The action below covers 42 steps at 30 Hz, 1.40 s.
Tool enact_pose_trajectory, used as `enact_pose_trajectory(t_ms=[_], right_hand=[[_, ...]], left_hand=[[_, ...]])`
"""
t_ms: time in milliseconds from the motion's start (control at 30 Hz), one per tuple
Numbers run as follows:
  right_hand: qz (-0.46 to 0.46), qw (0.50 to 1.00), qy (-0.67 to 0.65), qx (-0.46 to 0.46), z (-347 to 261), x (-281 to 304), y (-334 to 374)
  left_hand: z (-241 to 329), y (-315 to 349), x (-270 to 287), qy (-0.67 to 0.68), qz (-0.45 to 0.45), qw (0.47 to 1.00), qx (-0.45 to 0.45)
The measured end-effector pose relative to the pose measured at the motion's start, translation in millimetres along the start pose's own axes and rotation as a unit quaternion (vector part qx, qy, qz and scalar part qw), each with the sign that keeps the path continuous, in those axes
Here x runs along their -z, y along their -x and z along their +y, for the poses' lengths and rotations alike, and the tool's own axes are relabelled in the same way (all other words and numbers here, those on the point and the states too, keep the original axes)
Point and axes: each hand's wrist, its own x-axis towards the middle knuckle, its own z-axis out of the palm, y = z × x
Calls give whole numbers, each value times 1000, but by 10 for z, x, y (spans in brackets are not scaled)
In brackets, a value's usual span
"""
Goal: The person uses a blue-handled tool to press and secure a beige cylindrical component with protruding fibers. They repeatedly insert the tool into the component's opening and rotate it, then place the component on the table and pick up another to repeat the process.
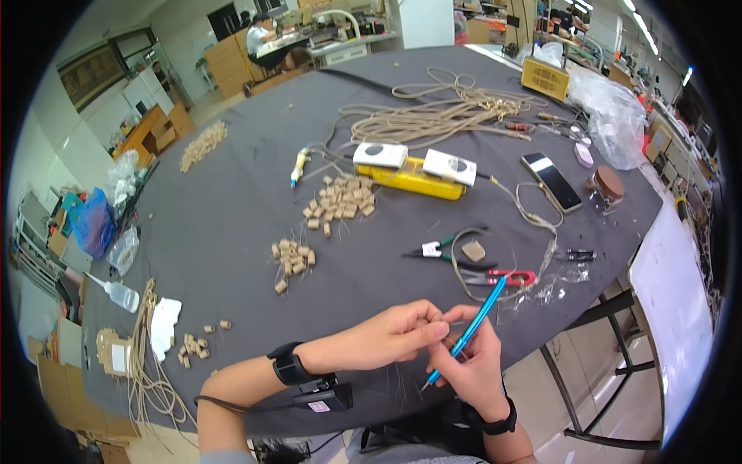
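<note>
My right hand (475, 363) is closed around a slim metallic-blue pen-shaped tool (481, 315), which slants with its thin tip toward the table's near edge. Its forefinger and thumb almost meet the fingertips of my left hand (402, 331). The left fingers are pinched together; whatever lies between them is too small to make out. Fine thread ends hang below the hands over the grey cloth. Just beyond the right hand are red-handled snips (510, 278), green-handled pliers (442, 247) and a loop of beige cord (457, 267) around a small tan block (474, 250).
Short tan cord pieces lie in piles (340, 199) (292, 259). Behind them sit a yellow case (410, 182) with white devices, and coiled rope (417, 120). A phone (553, 182) and a lidded jar (605, 188) stand right. A squeeze bottle (120, 294) and hanging cords (143, 348) are left.
</note>
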Motion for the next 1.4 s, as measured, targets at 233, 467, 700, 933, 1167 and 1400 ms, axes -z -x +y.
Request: enact_pose_trajectory(t_ms=[233, 467, 700, 933, 1167, 1400], right_hand=[[-43, 998, 9, 43, -196, 59, 88], [-110, 987, -92, 69, -254, 90, 124], [-111, 988, -103, 36, -68, 31, 32], [-144, 983, -105, -32, 90, 79, -67], [-99, 995, -13, 9, 201, 61, -151], [-82, 994, 70, 37, 235, 82, -168]], left_hand=[[113, 190, -170, 2, 38, 998, -46], [134, 318, -244, 76, 32, 996, -26], [-79, 288, -222, 207, 56, 977, 12], [-439, 178, -65, 300, 21, 954, -12], [-575, 89, -5, 343, 23, 939, -17], [-563, 44, -1, 334, 56, 941, 8]])
